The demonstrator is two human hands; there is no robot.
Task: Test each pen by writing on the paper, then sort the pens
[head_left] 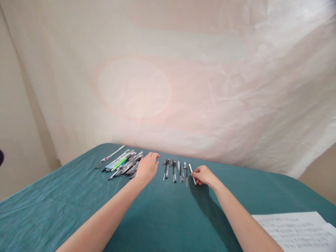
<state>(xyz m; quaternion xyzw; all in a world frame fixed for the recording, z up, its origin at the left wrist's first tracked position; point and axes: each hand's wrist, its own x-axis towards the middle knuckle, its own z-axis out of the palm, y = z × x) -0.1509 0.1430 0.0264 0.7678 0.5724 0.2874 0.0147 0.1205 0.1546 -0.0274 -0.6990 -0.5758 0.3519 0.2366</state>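
Note:
A loose pile of several pens (123, 163) lies at the far left of a table covered in teal cloth (162, 217). My left hand (147, 167) rests at the pile's right edge, fingers curled down over the nearest pens; what they grip is hidden. To its right, several pens (173, 169) lie side by side in a neat row. At the row's right end my right hand (204, 175) pinches a white pen (192, 173) that lies on the cloth.
A printed sheet of paper (296, 231) lies at the near right corner of the table. A wrinkled pale cloth backdrop (183, 80) hangs right behind the table's far edge.

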